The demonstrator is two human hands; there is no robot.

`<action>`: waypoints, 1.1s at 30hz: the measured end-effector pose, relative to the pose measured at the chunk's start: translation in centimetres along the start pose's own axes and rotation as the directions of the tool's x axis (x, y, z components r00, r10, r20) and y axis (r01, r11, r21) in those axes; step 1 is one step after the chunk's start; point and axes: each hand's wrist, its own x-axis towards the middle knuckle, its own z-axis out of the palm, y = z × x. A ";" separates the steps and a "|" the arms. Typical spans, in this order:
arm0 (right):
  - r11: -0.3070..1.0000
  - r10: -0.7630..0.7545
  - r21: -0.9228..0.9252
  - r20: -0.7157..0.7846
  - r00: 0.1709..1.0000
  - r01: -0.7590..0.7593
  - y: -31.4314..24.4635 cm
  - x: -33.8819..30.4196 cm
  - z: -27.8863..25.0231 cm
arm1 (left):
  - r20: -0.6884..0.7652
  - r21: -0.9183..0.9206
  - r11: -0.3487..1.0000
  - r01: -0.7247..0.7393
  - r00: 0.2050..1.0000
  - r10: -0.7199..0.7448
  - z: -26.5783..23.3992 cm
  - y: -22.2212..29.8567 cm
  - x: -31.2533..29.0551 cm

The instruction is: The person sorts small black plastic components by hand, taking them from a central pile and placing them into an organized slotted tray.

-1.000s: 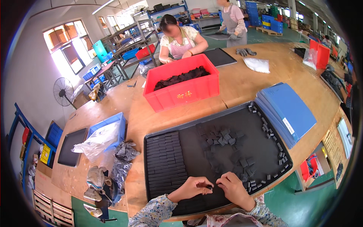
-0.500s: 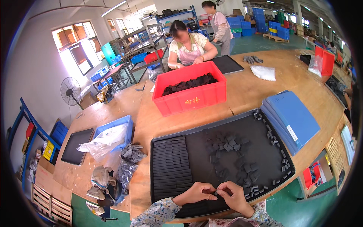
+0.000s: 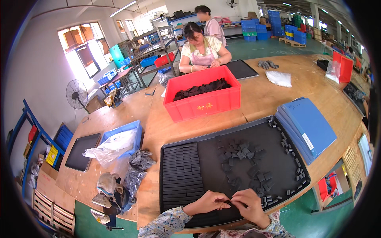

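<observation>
My left hand (image 3: 207, 203) and my right hand (image 3: 248, 205) meet over the near edge of a black tray (image 3: 212, 170). Thumb and fingers of each are pinched on a small dark piece (image 3: 229, 203) between them, mostly covered by the fingertips. At the tray's left lie black strips in tight rows (image 3: 181, 168). Loose flat black pieces (image 3: 244, 152) are scattered around the middle, some nearer my right hand. Short, shiny, dark cylinders (image 3: 297, 168) line the right edge, with more (image 3: 269, 199) beside my right hand.
Beyond the tray stands a red bin (image 3: 202, 105) of black pieces, where a co-worker (image 3: 203, 53) sits. Blue folders (image 3: 305, 129) lie against the tray's right side. To the left are a blue crate (image 3: 137, 137) with plastic bags, grey gloves (image 3: 142, 159) and another black tray (image 3: 83, 152).
My right fingers have turned in closer over the piece, and it is less visible. The view has shifted slightly. The standing person in the back has turned and moved left.
</observation>
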 end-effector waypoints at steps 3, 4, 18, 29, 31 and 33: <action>0.928 0.023 -0.371 -0.020 1.000 -0.028 0.2 0.7 -2.0 | -0.190 0.271 0.945 -0.180 0.953 0.236 0.0 1.3 -0.3; 0.881 0.105 -0.466 0.016 0.994 -0.086 -0.3 0.8 -2.5 | -0.190 0.275 0.944 -0.181 0.953 0.238 -0.2 1.2 -0.4; 0.797 0.170 -0.552 -0.183 0.968 -0.244 1.5 -0.3 -2.4 | 0.020 0.682 0.593 -0.428 0.822 0.570 0.4 0.0 -0.6; 0.831 0.210 -0.494 -0.148 0.967 -0.256 1.4 -0.2 -3.0 | 0.013 0.701 0.655 -0.281 0.924 0.382 0.2 -0.4 -0.8; 0.886 0.142 -0.416 -0.182 0.973 -0.207 1.2 0.0 -2.9 | 0.003 0.687 0.679 -0.261 0.934 0.357 0.1 -0.4 -0.6; 0.918 0.130 -0.343 -0.218 0.967 -0.201 0.9 0.1 -2.4 | -0.053 0.650 0.678 -0.345 0.869 0.492 0.1 0.0 -0.4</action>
